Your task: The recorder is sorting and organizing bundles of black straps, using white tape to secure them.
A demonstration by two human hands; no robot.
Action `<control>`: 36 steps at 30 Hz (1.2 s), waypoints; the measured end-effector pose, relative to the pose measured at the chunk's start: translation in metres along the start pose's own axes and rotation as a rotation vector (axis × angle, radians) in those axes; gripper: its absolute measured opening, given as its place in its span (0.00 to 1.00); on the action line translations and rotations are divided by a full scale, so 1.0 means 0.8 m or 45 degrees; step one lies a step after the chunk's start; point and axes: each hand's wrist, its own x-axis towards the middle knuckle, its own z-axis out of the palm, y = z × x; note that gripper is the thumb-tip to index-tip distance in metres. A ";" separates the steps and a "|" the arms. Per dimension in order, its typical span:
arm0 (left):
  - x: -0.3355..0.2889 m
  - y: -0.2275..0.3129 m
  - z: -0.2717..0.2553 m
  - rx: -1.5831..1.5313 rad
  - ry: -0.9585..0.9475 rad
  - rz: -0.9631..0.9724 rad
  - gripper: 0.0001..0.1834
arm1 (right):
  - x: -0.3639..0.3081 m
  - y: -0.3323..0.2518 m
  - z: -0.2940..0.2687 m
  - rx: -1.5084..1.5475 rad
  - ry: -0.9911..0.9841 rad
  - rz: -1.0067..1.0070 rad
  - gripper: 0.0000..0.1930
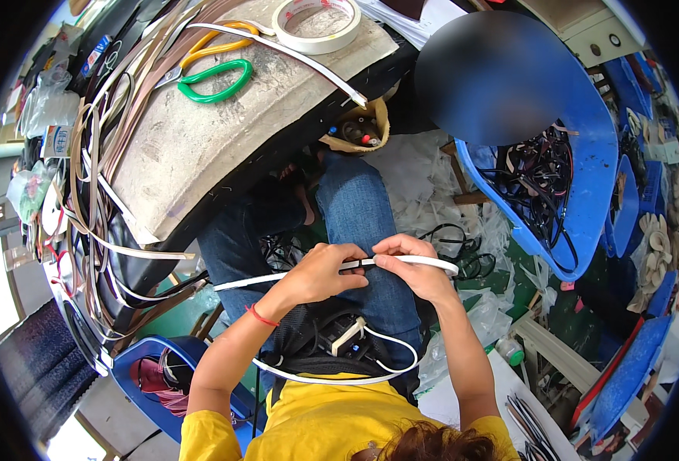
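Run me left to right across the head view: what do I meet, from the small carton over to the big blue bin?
Small white-and-blue carton, scissors with orange and green handles, left hand, right hand, big blue bin holding black straps.

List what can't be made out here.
Head view, all:
White strip: partly hidden by the left hand and right hand.
Dark bit between them: too small to identify.
Scissors blades: mostly hidden under strips.
Blue tub: part covered by a blurred patch.
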 end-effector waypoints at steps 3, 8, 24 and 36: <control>0.004 0.017 -0.005 0.087 -0.051 -0.115 0.13 | 0.000 0.000 -0.001 -0.049 0.001 -0.027 0.10; 0.007 0.005 0.006 0.018 0.125 -0.111 0.12 | -0.010 -0.015 0.011 -0.242 0.194 -0.050 0.16; -0.007 -0.005 -0.008 -0.033 0.025 -0.288 0.15 | -0.019 0.030 0.006 -0.433 0.480 -0.163 0.05; -0.005 0.005 -0.018 0.084 0.084 -0.231 0.12 | -0.005 0.063 -0.053 0.471 -0.148 0.273 0.18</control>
